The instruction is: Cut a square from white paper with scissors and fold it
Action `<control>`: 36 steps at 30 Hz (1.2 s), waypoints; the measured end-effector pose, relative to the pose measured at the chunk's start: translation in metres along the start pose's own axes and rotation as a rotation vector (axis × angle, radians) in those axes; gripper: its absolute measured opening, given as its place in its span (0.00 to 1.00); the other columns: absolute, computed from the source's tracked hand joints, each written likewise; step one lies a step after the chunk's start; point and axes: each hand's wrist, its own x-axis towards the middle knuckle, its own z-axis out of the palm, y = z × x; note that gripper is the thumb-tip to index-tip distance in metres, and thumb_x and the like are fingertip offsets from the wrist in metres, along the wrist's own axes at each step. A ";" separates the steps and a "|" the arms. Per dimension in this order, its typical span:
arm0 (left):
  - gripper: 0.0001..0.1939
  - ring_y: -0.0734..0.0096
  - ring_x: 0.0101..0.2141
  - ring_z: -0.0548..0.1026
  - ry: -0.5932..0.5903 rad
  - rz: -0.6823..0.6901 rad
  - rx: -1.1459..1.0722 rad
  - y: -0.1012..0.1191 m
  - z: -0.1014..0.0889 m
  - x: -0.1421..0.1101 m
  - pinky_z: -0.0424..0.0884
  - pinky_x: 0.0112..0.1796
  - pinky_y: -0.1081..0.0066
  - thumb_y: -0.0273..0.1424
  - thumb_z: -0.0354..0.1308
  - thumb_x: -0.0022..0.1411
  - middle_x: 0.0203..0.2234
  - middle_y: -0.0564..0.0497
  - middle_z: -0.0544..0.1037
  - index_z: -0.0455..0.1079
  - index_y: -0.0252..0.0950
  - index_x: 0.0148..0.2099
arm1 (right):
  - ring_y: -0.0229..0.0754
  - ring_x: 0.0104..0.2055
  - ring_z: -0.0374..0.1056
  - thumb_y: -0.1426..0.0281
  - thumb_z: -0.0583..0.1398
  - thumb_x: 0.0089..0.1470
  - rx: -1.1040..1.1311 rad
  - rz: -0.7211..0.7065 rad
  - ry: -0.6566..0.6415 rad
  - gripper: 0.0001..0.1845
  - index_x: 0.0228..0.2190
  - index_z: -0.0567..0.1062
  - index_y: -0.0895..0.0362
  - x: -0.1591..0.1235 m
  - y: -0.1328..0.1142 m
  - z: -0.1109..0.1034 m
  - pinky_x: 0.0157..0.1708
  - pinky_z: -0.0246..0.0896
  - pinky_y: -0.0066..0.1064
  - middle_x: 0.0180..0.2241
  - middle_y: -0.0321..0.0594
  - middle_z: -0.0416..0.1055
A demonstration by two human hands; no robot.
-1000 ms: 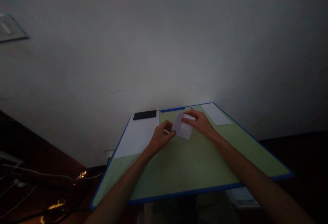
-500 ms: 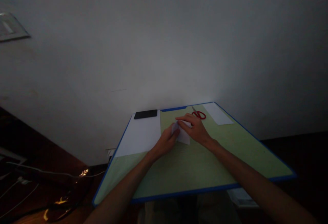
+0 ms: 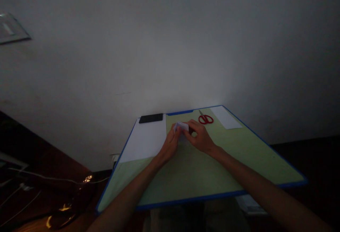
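A small folded white paper is pinched between both my hands above the green table with a blue edge. My left hand grips its left side with closed fingers. My right hand holds its right side, fingers curled over it. Most of the paper is hidden behind my fingers. Red-handled scissors lie just beyond my right hand.
A large white sheet lies on the table's left part, with a black phone at its far end. Another white strip of paper sits at the far right corner. Cables run over the dark floor at left. A wall stands directly behind the table.
The paper has been folded smaller and moved a little to the left between my hands. My right hand shifted left, uncovering the red scissors.
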 end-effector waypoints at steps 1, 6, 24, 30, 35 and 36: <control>0.23 0.61 0.50 0.70 -0.020 0.021 0.018 0.000 0.000 -0.001 0.62 0.56 0.59 0.45 0.40 0.73 0.49 0.43 0.72 0.63 0.34 0.56 | 0.37 0.29 0.64 0.72 0.60 0.59 -0.019 0.010 0.012 0.10 0.42 0.76 0.55 -0.001 0.001 0.001 0.29 0.62 0.30 0.31 0.38 0.68; 0.27 0.58 0.62 0.60 -0.107 0.069 0.090 -0.008 0.005 -0.004 0.51 0.64 0.56 0.44 0.43 0.72 0.61 0.39 0.62 0.52 0.34 0.66 | 0.40 0.30 0.65 0.69 0.61 0.58 -0.155 0.043 0.112 0.04 0.33 0.75 0.56 -0.002 0.005 0.000 0.30 0.58 0.31 0.28 0.37 0.69; 0.39 0.57 0.70 0.37 -0.257 0.072 0.242 -0.007 0.006 -0.013 0.38 0.67 0.53 0.47 0.39 0.72 0.72 0.42 0.31 0.22 0.38 0.72 | 0.38 0.26 0.65 0.63 0.61 0.60 -0.352 0.078 0.229 0.14 0.25 0.76 0.56 -0.002 -0.003 0.000 0.28 0.55 0.31 0.24 0.37 0.71; 0.39 0.56 0.70 0.38 -0.265 0.097 0.299 -0.007 0.007 -0.013 0.40 0.67 0.51 0.45 0.40 0.72 0.71 0.39 0.33 0.23 0.37 0.73 | 0.40 0.31 0.70 0.67 0.62 0.59 -0.261 0.045 0.271 0.07 0.31 0.78 0.56 -0.001 -0.004 0.000 0.33 0.61 0.31 0.29 0.38 0.74; 0.40 0.52 0.69 0.45 -0.242 0.121 0.283 -0.007 0.010 -0.013 0.43 0.66 0.47 0.42 0.42 0.72 0.71 0.36 0.39 0.21 0.37 0.72 | 0.39 0.27 0.66 0.66 0.59 0.61 -0.121 0.067 0.250 0.12 0.26 0.75 0.56 0.001 -0.008 -0.001 0.29 0.60 0.31 0.24 0.36 0.70; 0.40 0.52 0.69 0.46 -0.233 0.118 0.272 -0.007 0.010 -0.013 0.44 0.65 0.47 0.42 0.43 0.72 0.70 0.36 0.40 0.21 0.38 0.72 | 0.39 0.27 0.65 0.65 0.58 0.62 -0.077 0.083 0.239 0.14 0.25 0.74 0.56 0.001 -0.009 -0.002 0.28 0.60 0.31 0.24 0.36 0.69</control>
